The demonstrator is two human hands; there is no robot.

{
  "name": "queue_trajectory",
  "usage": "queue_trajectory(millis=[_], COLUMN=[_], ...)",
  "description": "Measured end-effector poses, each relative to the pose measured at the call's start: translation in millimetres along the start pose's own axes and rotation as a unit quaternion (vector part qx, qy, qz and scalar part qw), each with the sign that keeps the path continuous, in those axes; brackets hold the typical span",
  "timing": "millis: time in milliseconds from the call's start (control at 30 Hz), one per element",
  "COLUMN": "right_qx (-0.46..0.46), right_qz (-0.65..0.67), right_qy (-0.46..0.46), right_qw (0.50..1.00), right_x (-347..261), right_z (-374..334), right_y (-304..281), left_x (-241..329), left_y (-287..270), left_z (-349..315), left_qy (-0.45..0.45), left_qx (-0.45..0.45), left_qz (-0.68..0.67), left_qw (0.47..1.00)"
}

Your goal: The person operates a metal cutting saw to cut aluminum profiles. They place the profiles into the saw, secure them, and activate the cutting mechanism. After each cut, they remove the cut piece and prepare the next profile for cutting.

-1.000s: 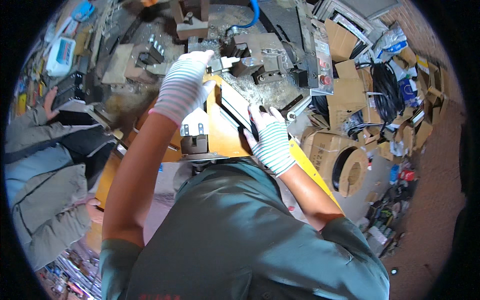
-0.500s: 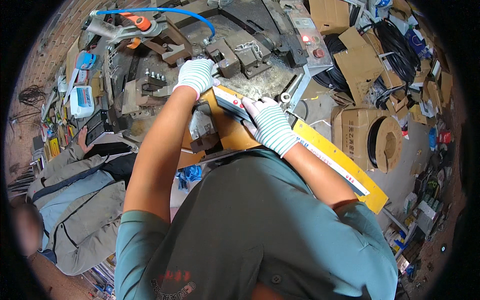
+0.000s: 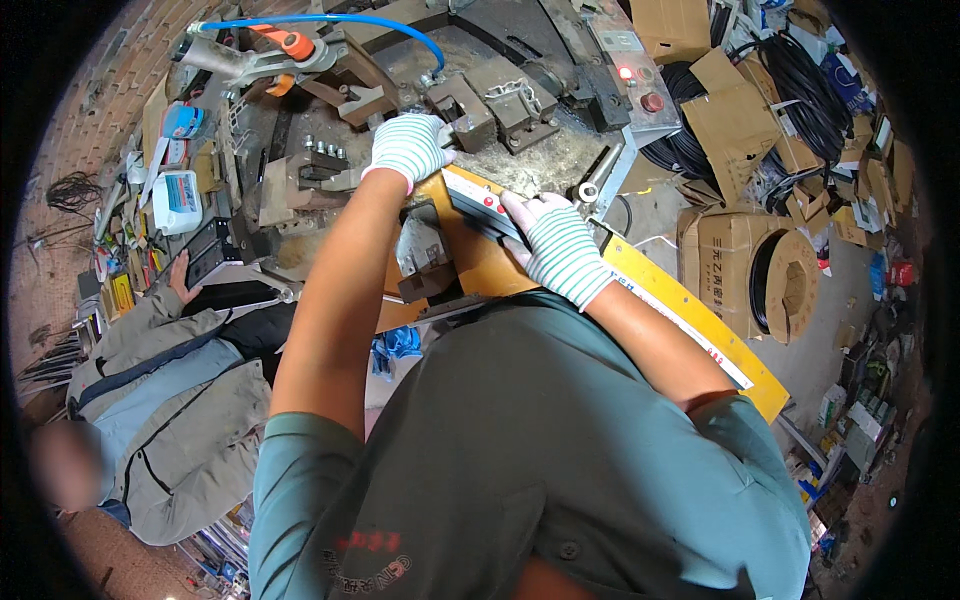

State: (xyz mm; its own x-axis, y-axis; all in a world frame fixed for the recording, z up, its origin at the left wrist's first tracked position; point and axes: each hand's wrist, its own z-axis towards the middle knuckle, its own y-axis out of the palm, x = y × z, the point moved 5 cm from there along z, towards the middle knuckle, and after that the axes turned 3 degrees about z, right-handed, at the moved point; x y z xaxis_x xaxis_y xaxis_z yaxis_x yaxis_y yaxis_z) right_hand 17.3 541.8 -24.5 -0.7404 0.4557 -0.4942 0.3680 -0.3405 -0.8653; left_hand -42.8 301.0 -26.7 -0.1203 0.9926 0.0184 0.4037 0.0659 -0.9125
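Both my hands wear white gloves with green stripes. My left hand [image 3: 410, 147] is at the near side of a steel clamp block [image 3: 462, 110], with its fingers curled down and mostly hidden; what they grip, if anything, does not show. My right hand [image 3: 563, 248] is closed on a narrow grey metal strip [image 3: 478, 214], thumb and fingertips at its edge. That strip lies along a yellow bar [image 3: 690, 328] with a white printed band and red dots, which slants from the clamp down to the right past my forearm.
At the left stands a toggle clamp with an orange handle [image 3: 298, 45] and a blue air hose [image 3: 330, 18]. A control box [image 3: 632, 75] with a lit red lamp sits at the back right. A cardboard box [image 3: 715, 262] and cable reel stand right. Another person's hand [image 3: 181, 277] rests at left.
The whole view has shifted slightly, so the scene sits a little further right. Both hands keep nearly the same places at the clamp and the strip.
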Motion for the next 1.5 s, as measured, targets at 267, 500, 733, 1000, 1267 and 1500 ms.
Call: queue_trajectory(millis=[267, 500, 733, 1000, 1267, 1500], right_qx=[-0.031, -0.030, -0.036, -0.110, -0.093, -0.027], right_qz=[0.002, 0.001, -0.007, -0.020, -0.033, -0.032], right_qy=[0.010, 0.010, 0.010, 0.069, 0.064, 0.026], right_qw=[0.999, 0.999, 0.999, 0.991, 0.993, 0.999], right_x=[2, 3, 0, -2, -11, -14], right_z=[1, 0, 3, 13, 32, 42], right_y=[2, 5, 2, 6, 17, 23], left_x=[-2, -2, -2, -68, -96, -119], left_y=[2, 3, -24, 2, 162, 229], left_z=[0, -1, -26, -210, -348, -370], left_qy=[0.006, 0.008, 0.053, -0.088, -0.314, -0.405], left_qx=[0.010, 0.011, 0.045, 0.516, 0.551, 0.477], left_qz=[-0.001, -0.024, -0.058, -0.234, -0.160, -0.117], left_qw=[1.000, 1.000, 0.996, 0.819, 0.756, 0.771])
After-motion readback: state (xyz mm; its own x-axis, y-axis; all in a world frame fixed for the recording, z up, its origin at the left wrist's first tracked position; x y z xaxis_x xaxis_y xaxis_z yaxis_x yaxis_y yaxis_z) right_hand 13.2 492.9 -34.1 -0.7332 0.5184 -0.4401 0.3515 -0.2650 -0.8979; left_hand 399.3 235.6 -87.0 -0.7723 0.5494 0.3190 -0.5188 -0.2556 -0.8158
